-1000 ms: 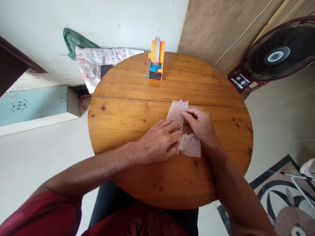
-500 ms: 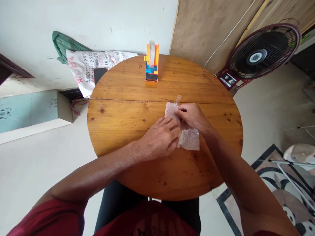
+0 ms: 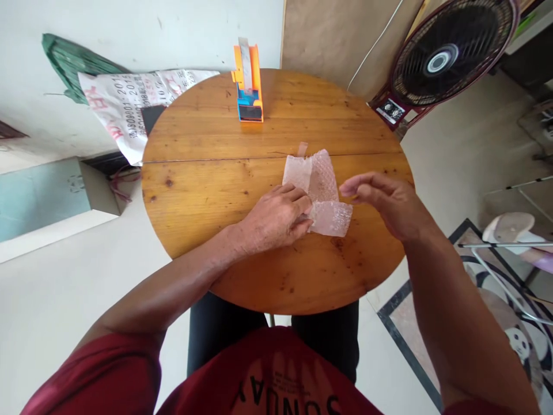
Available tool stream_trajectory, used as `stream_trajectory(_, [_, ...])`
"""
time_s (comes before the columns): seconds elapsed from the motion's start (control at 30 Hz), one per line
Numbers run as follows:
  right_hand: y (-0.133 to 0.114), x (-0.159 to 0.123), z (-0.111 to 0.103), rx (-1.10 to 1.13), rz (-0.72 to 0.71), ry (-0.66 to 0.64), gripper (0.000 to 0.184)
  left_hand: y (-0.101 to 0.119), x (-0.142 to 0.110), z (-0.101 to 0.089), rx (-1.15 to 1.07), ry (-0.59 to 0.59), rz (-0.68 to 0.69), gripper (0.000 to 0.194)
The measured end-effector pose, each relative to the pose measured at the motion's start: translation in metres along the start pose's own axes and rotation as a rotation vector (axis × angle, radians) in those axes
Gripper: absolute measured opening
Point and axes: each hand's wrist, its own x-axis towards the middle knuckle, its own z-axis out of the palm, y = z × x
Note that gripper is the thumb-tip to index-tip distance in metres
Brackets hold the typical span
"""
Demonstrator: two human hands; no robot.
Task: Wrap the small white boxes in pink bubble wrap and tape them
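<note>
A folded piece of clear bubble wrap (image 3: 325,176) lies on the round wooden table, its flaps turned in from the left and the near side. My left hand (image 3: 280,213) presses on its left part, fingers bent and closed over the folded edge; the fingertips are partly hidden. My right hand (image 3: 384,199) hovers just right of the wrap, apart from it, with thumb and fingers spread a little and nothing seen between them. A short strip of clear tape (image 3: 303,149) sticks out beyond the wrap's far edge.
An orange and blue tape dispenser (image 3: 248,86) with a roll of tape stands at the table's (image 3: 207,196) far side. Behind the table on the right is a large fan (image 3: 444,60). A white printed sack (image 3: 116,109) leans by the wall at the left.
My right hand has let go of the bubble wrap and moved right. The wrap's right flap now lies open to view. My left hand stays on it, and the camera view has shifted.
</note>
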Motion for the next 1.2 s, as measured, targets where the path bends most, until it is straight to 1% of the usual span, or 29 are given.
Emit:
stream_trajectory(0.07, [0.009, -0.019, 0.003, -0.050, 0.019, -0.001, 0.031, 0.000, 0.000, 0.001, 0.007, 0.015, -0.004, 0.011])
stream_trajectory(0.1, [0.013, -0.026, 0.007, -0.105, 0.006, 0.026, 0.034, 0.000, -0.001, 0.002, 0.009, 0.023, -0.007, 0.011])
stream_trajectory(0.17, [0.023, -0.036, 0.019, -0.208, -0.030, 0.099, 0.033, 0.000, -0.001, 0.004, 0.007, 0.036, -0.009, 0.011])
stream_trajectory(0.23, [0.028, -0.042, 0.031, -0.234, -0.048, 0.152, 0.030, 0.000, -0.001, 0.004, 0.002, 0.043, -0.007, 0.011])
stream_trajectory(0.33, [0.028, -0.047, 0.043, -0.243, -0.101, 0.192, 0.025, 0.000, -0.001, 0.003, -0.005, 0.033, -0.012, 0.011])
stream_trajectory(0.4, [0.023, -0.047, 0.045, -0.304, -0.134, 0.178, 0.025, 0.001, -0.001, 0.002, -0.015, 0.022, -0.020, 0.011])
stream_trajectory(0.53, [0.011, -0.040, 0.040, -0.441, -0.160, 0.068, 0.034, 0.000, -0.002, 0.002, -0.046, 0.037, -0.024, 0.010])
stream_trajectory(0.63, [0.000, -0.031, 0.038, -0.509, -0.195, -0.036, 0.036, -0.002, -0.003, 0.004, -0.056, 0.070, -0.027, 0.010])
stream_trajectory(0.73, [-0.010, -0.018, 0.040, -0.584, -0.233, -0.132, 0.038, -0.004, -0.003, 0.006, -0.065, 0.065, -0.025, 0.013])
stream_trajectory(0.8, [-0.016, -0.006, 0.042, -0.653, -0.219, -0.208, 0.040, -0.005, -0.004, 0.006, -0.071, 0.062, -0.027, 0.014])
stream_trajectory(0.9, [-0.019, 0.009, 0.038, -0.715, -0.132, -0.305, 0.035, -0.006, -0.004, 0.006, -0.077, 0.056, -0.027, 0.014])
stream_trajectory(0.97, [-0.016, 0.012, 0.031, -0.690, -0.072, -0.326, 0.031, -0.005, -0.004, 0.005, -0.069, 0.042, -0.029, 0.014])
stream_trajectory(1.03, [-0.009, 0.010, 0.023, -0.605, -0.018, -0.324, 0.030, -0.004, -0.003, 0.004, -0.059, 0.024, -0.039, 0.014])
stream_trajectory(1.13, [0.005, -0.002, 0.018, -0.374, 0.053, -0.285, 0.029, -0.002, -0.002, 0.003, -0.058, 0.015, -0.050, 0.013])
stream_trajectory(1.2, [0.013, -0.010, 0.022, -0.223, 0.094, -0.232, 0.028, -0.002, -0.002, 0.004, -0.066, 0.033, -0.046, 0.011])
